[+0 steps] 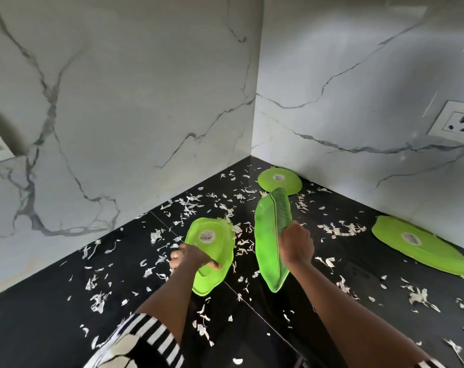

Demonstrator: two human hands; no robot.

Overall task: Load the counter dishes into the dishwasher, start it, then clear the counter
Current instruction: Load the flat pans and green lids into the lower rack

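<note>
The left hand (191,257) grips a green tray (212,243) by its side, thumb on top; the tray is bottom up, a sticker showing, and looks lifted off the black counter (39,328). Just beside it, the right hand (296,245) holds a leaf plate (268,235) standing on its long edge, fingers closed round the rim. Behind, in the corner, a round plate (280,180) lies bottom up, and at far right a long plate (422,245) lies flat near the wall. White scraps (340,229) are spread over the counter. I judge the step is collecting dishes for the dishwasher, which is not in view. Next, both held pieces need a firm carry there; two plates wait
</note>
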